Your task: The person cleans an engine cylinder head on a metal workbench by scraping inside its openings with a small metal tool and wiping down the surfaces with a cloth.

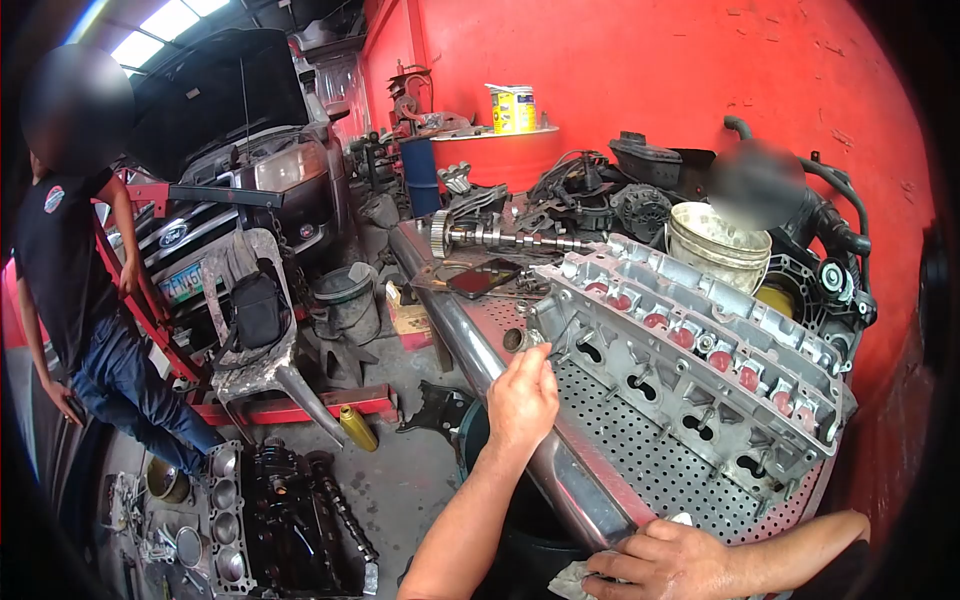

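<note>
My left hand [522, 395] is at the near left end of a grey metal cylinder head [640, 345]. Its fingers are together, fingertips beside a short round metal fitting [516, 340]; whatever they pinch is too small to make out. Low in the view, my right hand [665, 562] rests at the bench edge, fingers curled over a whitish cloth [570, 580] that shows on both sides of it. The cylinder head lies on the perforated bench top [610, 440], with round reddish spots along its open upper side.
A camshaft [510, 240], a phone [484, 278] and a pale bucket [715, 245] sit farther back on the bench. An engine block [228, 520] lies on the floor at left. A person [75, 260] stands near a plastic chair [262, 375] and a vehicle with its hood up [250, 170].
</note>
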`<action>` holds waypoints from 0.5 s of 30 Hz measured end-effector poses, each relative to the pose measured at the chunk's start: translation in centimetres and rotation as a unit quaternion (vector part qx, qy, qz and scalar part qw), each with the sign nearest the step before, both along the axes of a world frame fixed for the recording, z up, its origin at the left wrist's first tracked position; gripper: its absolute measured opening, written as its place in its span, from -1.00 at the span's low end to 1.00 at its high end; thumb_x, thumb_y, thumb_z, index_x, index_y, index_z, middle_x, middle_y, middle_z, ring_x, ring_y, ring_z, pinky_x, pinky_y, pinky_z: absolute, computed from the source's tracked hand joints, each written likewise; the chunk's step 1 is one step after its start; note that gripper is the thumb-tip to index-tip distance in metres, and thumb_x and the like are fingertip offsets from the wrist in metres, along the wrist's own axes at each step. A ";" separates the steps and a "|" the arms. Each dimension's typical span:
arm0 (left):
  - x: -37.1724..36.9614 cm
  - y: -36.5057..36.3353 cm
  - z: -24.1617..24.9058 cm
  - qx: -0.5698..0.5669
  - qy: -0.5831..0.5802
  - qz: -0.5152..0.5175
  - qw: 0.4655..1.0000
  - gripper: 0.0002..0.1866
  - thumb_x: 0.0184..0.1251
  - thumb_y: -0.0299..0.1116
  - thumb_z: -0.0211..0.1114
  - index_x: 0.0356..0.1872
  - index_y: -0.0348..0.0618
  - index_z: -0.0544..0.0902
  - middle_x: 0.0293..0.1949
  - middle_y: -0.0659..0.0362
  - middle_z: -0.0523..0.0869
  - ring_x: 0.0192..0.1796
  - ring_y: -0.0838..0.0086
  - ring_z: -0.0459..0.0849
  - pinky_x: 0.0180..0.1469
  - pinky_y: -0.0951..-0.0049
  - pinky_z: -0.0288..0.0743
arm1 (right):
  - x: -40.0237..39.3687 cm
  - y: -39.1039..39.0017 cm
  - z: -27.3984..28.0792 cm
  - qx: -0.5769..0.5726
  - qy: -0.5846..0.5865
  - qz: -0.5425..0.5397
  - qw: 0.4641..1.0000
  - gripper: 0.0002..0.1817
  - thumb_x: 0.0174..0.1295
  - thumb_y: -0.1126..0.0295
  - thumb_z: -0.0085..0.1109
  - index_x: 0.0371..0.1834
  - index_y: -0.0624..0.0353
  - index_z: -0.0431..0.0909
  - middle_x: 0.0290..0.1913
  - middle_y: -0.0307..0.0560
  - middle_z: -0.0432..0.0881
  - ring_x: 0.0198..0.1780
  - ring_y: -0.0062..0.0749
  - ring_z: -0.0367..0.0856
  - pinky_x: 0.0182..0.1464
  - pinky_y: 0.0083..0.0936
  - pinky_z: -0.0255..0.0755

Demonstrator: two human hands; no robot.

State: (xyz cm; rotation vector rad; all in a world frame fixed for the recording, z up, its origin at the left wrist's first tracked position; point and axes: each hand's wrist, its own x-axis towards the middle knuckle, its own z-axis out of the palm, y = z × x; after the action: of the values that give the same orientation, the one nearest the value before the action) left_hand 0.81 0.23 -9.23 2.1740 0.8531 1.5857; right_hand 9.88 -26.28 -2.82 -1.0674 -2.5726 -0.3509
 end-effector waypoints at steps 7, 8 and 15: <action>-0.4 0.7 -0.2 0.025 0.025 0.003 0.999 -0.77 0.40 -0.52 0.27 0.03 -0.23 0.71 -0.08 -0.11 0.79 -0.05 -0.04 0.79 0.02 0.15 0.67 | 0.0 0.0 0.0 -0.001 0.004 0.006 1.000 -0.68 0.09 0.29 0.21 -0.11 0.08 0.77 0.03 -0.18 0.70 -0.16 -0.40 0.53 -0.09 -0.43 0.33; -0.6 0.7 0.0 0.024 0.025 0.002 0.999 -0.77 0.40 -0.52 0.27 0.03 -0.23 0.71 -0.08 -0.11 0.79 -0.05 -0.04 0.79 0.02 0.15 0.67 | 0.0 -0.1 0.0 -0.002 -0.001 0.007 1.000 -0.68 0.09 0.29 0.21 -0.10 0.08 0.77 0.03 -0.17 0.70 -0.16 -0.40 0.53 -0.08 -0.42 0.33; -0.7 0.2 0.1 -0.020 0.020 -0.039 0.999 -0.74 0.40 -0.50 0.27 0.07 -0.18 0.71 -0.05 -0.11 0.79 -0.02 -0.04 0.79 0.06 0.15 0.66 | -0.1 -0.1 -0.1 -0.003 0.010 0.005 1.000 -0.68 0.10 0.29 0.20 -0.11 0.09 0.77 0.05 -0.17 0.70 -0.14 -0.40 0.54 -0.07 -0.41 0.34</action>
State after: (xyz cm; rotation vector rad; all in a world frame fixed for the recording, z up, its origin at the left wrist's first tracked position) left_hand 0.14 0.39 -9.13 2.1911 0.7947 1.4807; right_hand 9.77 -26.33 -2.90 -1.0540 -2.5618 -0.3289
